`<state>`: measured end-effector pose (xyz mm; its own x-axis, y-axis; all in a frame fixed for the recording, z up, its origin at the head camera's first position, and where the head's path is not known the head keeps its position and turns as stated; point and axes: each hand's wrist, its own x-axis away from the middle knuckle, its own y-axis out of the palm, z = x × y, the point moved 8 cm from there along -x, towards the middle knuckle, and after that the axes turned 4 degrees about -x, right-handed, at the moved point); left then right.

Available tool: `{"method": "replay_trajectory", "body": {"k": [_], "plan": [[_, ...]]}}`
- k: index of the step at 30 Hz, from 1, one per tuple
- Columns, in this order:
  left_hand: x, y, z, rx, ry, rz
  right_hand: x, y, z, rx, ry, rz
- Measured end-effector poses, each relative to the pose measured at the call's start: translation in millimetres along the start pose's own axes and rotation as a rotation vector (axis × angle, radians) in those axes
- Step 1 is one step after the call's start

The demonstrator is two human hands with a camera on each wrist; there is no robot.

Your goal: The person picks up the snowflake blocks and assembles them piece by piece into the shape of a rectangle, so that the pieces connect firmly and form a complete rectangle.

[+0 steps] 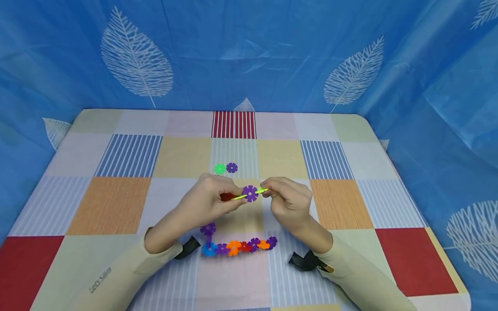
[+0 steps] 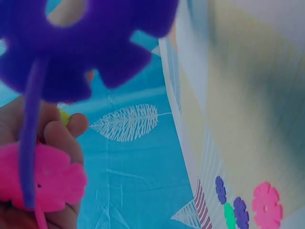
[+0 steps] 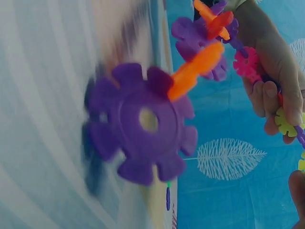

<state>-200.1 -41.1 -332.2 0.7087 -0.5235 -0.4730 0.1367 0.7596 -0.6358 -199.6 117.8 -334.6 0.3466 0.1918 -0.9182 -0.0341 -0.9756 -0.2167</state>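
My left hand (image 1: 212,196) pinches a yellow flower-shaped interlocking disc (image 1: 239,197), with a red disc (image 1: 227,197) beside it under the fingers. A purple disc (image 1: 250,193) joins on at the right of that yellow one. Between thumb and fingertips, my right hand (image 1: 289,198) pinches another yellow disc (image 1: 261,190), its edge right at the purple disc's rim. From the left hand a linked chain hangs toward me; a pink disc (image 2: 43,176) shows in it in the left wrist view. Its lower stretch, with orange discs (image 1: 234,248), purple, red and blue ones, runs along the table.
Beyond the hands, a loose green disc (image 1: 219,169) and a purple disc (image 1: 231,167) lie on the patchwork tablecloth (image 1: 186,157). The left wrist view also shows a loose pink disc (image 2: 267,205). A blue curtain (image 1: 249,52) with white leaves hangs behind the table.
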Motion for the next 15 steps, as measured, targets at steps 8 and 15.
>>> {"method": "replay_trajectory", "body": {"k": [8,15], "plan": [[-0.4,2.8,-1.2,0.029,-0.017,0.058,-5.5,-2.7,-5.6,0.01,-0.043,-0.011],[0.6,4.4,-1.8,0.047,-0.025,0.085,-5.9,-1.7,-4.9,-0.039,-0.014,-0.016]]}}
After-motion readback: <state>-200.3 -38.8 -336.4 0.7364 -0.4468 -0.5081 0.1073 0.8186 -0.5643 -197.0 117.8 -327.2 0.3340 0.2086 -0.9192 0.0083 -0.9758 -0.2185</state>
